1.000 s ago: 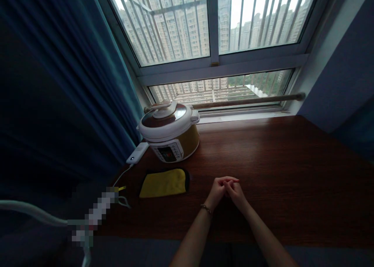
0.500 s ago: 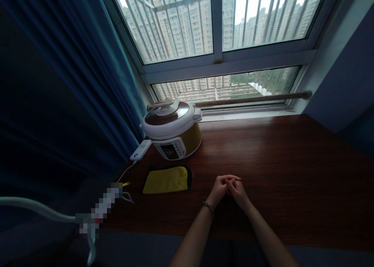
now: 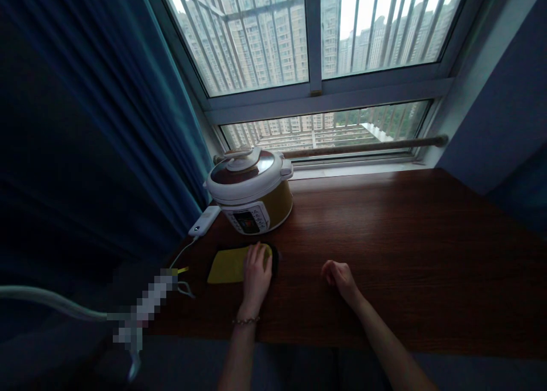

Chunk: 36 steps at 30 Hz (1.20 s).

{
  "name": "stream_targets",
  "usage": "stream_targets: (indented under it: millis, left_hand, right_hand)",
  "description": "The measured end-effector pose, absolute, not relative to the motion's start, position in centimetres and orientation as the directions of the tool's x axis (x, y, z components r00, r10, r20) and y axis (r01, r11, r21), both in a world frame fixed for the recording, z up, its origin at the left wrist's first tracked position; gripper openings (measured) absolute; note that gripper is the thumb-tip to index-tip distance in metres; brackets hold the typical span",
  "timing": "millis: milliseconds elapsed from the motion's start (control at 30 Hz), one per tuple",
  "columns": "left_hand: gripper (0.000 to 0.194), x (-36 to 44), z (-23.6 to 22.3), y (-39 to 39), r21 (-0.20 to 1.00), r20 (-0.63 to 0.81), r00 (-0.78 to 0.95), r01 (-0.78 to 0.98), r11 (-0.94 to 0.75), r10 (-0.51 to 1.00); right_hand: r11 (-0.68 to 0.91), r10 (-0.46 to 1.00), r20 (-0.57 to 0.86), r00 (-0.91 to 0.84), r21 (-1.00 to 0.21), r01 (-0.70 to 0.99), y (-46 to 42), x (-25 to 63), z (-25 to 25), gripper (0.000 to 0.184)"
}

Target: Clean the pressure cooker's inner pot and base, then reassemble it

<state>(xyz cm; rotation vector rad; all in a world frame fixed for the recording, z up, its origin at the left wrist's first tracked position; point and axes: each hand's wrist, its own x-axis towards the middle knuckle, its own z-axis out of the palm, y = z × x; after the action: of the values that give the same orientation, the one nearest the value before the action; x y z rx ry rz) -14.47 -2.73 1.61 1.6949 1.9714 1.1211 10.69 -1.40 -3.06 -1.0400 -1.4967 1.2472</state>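
Observation:
My left hand (image 3: pixel 257 267), a bracelet at its wrist, lies on the right part of a folded yellow cloth (image 3: pixel 225 265) with a dark edge. Its fingers stretch forward over the cloth and cover part of it. To the right, my right hand (image 3: pixel 339 275) rests on the brown wooden table (image 3: pixel 405 254) with its fingers curled in. Nothing shows in that hand. Just behind the cloth stands a white and gold electric cooker (image 3: pixel 252 194) with its lid on.
A white device (image 3: pixel 205 221) with a cable lies left of the cooker. A power strip (image 3: pixel 147 300), blurred out, is at the table's left edge with a thick white cord (image 3: pixel 51 300). Blue curtains (image 3: pixel 171 123) hang at left; a barred window (image 3: pixel 316 37) is behind.
My hands were clasped together on the table. The left one has moved left onto the yellow cloth, while the right has stayed about where it was, fingers curled.

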Motion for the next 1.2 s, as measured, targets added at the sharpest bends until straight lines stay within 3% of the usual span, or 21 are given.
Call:
stream_targets:
  millis: [67,133,200,300,500,733,833,933,1000,1067,1167,1200]
  left_hand:
    - [0.049,-16.8,0.3,-3.1,0.429,0.159,-0.264,0.886,0.175,0.951]
    - [0.054,-17.8,-1.1,-3.5,0.176,0.07,-0.274,0.95,0.258,0.959]
    - [0.054,-17.6,-2.2,-3.8,0.055,0.053,-0.274,0.961,0.271,0.96]
    - [0.055,-15.9,-2.5,-4.2,0.019,0.065,-0.256,0.967,0.256,0.964]
    - [0.058,-8.8,-1.2,-5.4,0.101,0.098,-0.135,0.987,0.125,0.986]
    - [0.052,2.3,-1.3,-8.0,0.265,0.042,-0.017,0.964,0.005,0.999]
    - [0.052,3.7,-0.6,-8.9,0.441,-0.016,0.178,0.884,-0.153,0.984]
    - [0.047,0.8,1.4,-8.2,0.683,0.065,0.307,0.679,-0.267,0.949]
    - [0.033,-3.3,3.4,-6.6,0.784,0.134,0.158,0.587,-0.202,0.978]
    - [0.028,-8.5,5.7,-4.2,0.825,0.258,-0.122,0.543,-0.153,0.958]
    - [0.023,-16.5,9.0,0.4,0.882,0.433,-0.608,0.439,-0.173,0.665]
    - [0.022,-18.9,10.0,2.0,0.887,0.444,-0.68,0.428,-0.176,0.583]
  right_hand:
    - [0.144,0.964,0.124,-0.237,-0.987,0.07,-1.4,10.6,-3.0,0.061]
    - [0.146,0.966,0.124,-0.228,-0.986,0.081,-1.4,10.6,-2.9,0.062]
    - [0.149,0.968,0.126,-0.216,-0.984,0.096,-1.4,10.6,-2.7,0.061]
    - [0.156,0.977,0.131,-0.171,-0.977,0.142,-1.5,10.6,-2.4,0.054]
    - [0.166,0.985,0.171,0.001,-0.953,0.255,-2.6,9.7,-0.8,0.041]
    - [0.211,0.974,0.227,-0.014,-0.88,0.426,-4.1,8.5,0.8,0.021]
    - [0.207,0.974,0.223,-0.034,-0.824,0.528,-4.1,9.8,-0.1,0.023]
    - [0.257,0.966,0.217,-0.139,-0.778,0.573,-4.3,12.7,-1.6,0.028]
    - [0.317,0.948,0.221,-0.228,-0.724,0.613,-4.5,15.2,-2.3,0.029]
    - [0.343,0.939,0.219,-0.267,-0.677,0.651,-4.6,17.5,-2.5,0.032]
    - [0.298,0.953,0.185,-0.238,-0.701,0.648,-3.6,20.0,-1.3,0.029]
    - [0.264,0.963,0.165,-0.212,-0.732,0.629,-2.9,20.4,-0.4,0.028]
